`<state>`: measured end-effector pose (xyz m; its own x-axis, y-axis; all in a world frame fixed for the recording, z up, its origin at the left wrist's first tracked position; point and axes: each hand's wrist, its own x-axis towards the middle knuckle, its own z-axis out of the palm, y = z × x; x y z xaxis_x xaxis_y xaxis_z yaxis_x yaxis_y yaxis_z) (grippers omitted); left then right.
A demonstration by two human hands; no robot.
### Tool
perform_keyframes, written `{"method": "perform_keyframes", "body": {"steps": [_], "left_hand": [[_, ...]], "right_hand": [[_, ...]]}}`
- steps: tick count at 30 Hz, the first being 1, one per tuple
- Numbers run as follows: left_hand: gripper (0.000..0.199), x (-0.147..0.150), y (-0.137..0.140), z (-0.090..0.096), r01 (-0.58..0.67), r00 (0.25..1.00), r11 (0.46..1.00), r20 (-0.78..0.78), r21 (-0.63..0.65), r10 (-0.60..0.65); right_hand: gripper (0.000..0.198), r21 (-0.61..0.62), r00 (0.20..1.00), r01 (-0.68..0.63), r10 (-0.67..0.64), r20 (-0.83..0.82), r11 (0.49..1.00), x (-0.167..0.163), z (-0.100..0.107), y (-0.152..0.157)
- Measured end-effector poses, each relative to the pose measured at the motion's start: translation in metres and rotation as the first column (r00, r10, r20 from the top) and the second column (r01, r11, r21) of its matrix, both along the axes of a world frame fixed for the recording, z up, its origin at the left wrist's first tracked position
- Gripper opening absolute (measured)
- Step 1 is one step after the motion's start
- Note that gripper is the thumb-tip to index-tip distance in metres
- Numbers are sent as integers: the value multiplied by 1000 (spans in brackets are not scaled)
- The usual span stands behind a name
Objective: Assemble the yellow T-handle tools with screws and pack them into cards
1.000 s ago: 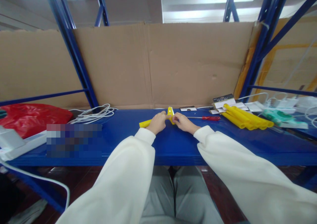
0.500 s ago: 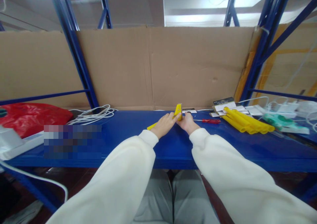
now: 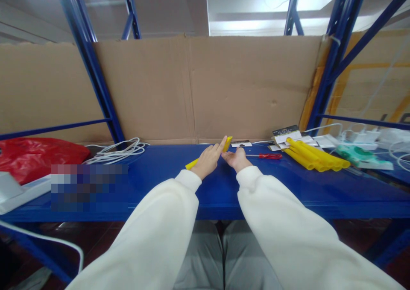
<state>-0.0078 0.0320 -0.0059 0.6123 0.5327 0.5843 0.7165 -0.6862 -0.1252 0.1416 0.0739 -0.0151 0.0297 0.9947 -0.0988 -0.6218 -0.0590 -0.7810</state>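
Observation:
Over the blue tabletop, my left hand (image 3: 206,161) is closed around a long yellow tool (image 3: 227,144). One end of the tool sticks out below my wrist at the left and the other shows past my fingertips; its middle is hidden by the hand. My right hand (image 3: 236,158) is just to the right, palm turned up, its thumb raised and its fingers stretched toward the tool's upper end. Whether those fingers touch the tool I cannot tell. Right of that hand lies a red-handled screwdriver (image 3: 270,156), and a small black-and-white card (image 3: 241,144) is behind it.
Several yellow tubes (image 3: 315,155) lie at the right beside printed cards (image 3: 286,133) and a green-and-white item (image 3: 360,156). A coiled white cable (image 3: 120,151) and a red plastic bag (image 3: 41,155) are at the left. A cardboard panel (image 3: 230,89) closes the back.
The tool's upper end has turned, so its grey edge no longer shows. My right hand has loosened from it and its fingers have stretched out. The view has shifted slightly.

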Motion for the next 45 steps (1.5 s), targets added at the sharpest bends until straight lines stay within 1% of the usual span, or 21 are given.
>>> {"method": "perform_keyframes", "body": {"steps": [2, 3, 6, 8, 10, 12, 14, 16, 18, 21, 24, 26, 27, 29, 31, 32, 34, 39, 45], "left_hand": [[85, -1, 2, -1, 7, 997, 1000, 79, -19, -5], [85, -2, 3, -1, 4, 992, 999, 127, -36, 1], [83, -5, 4, 1, -35, 966, 990, 250, -134, 68], [76, -7, 4, 3, -84, 950, 971, 274, -225, 146], [63, -9, 4, 7, -142, 944, 932, 238, -334, 229], [51, -12, 4, 10, -175, 942, 874, 181, -454, 283], [48, -14, 2, 13, -151, 948, 828, 160, -540, 276], [50, -15, 0, 15, -130, 957, 805, 140, -579, 255], [52, -13, -4, 17, -160, 962, 798, 88, -581, 257], [52, -9, -12, 19, -245, 957, 802, -4, -545, 289], [41, -5, -19, 19, -290, 952, 802, -71, -523, 298], [37, -5, -21, 18, -288, 953, 814, -65, -504, 297], [35, -4, -21, 17, -270, 955, 834, -27, -481, 294], [29, -3, -21, 15, -197, 958, 896, 114, -399, 262], [19, 1, -21, 14, -103, 943, 948, 273, -301, 189], [15, 4, -22, 13, -62, 932, 960, 329, -273, 154], [9, 8, -22, 12, -15, 911, 965, 395, -261, 121], [1, 15, -21, 9, 14, 870, 950, 472, -311, 142], [10, 16, -10, 2, 82, 811, 936, 569, -341, 136]], "right_hand": [[28, -162, 999, 35, -36, -1, 986, 1, 3, -5], [25, -207, 999, 44, -43, 9, 977, 2, 5, -7], [28, -215, 998, 25, -14, 54, 976, 8, 11, -14], [34, -217, 997, 16, 1, 81, 976, 14, 14, -17], [40, -212, 995, 17, 5, 101, 977, 21, 16, -19], [45, -200, 994, 21, 1, 106, 980, 28, 19, -21], [48, -185, 994, 16, 4, 107, 983, 33, 21, -22], [47, -153, 994, -8, 25, 108, 988, 37, 23, -24], [41, -97, 991, -42, 54, 119, 994, 40, 23, -26], [33, -14, 981, -109, 110, 161, 994, 42, 22, -30], [30, 14, 961, -185, 178, 211, 983, 40, 22, -35], [29, 7, 952, -214, 206, 226, 977, 38, 22, -38], [29, 5, 951, -221, 215, 224, 975, 37, 22, -39], [30, 3, 951, -233, 227, 210, 973, 34, 22, -41], [28, 11, 951, -252, 245, 189, 968, 30, 21, -43], [27, 17, 949, -264, 257, 180, 964, 27, 21, -44], [25, 38, 943, -300, 290, 161, 953, 22, 20, -46], [26, 95, 922, -383, 373, 109, 919, 8, 20, -55], [30, 101, 925, -370, 356, 133, 924, -1, 23, -63]]}}
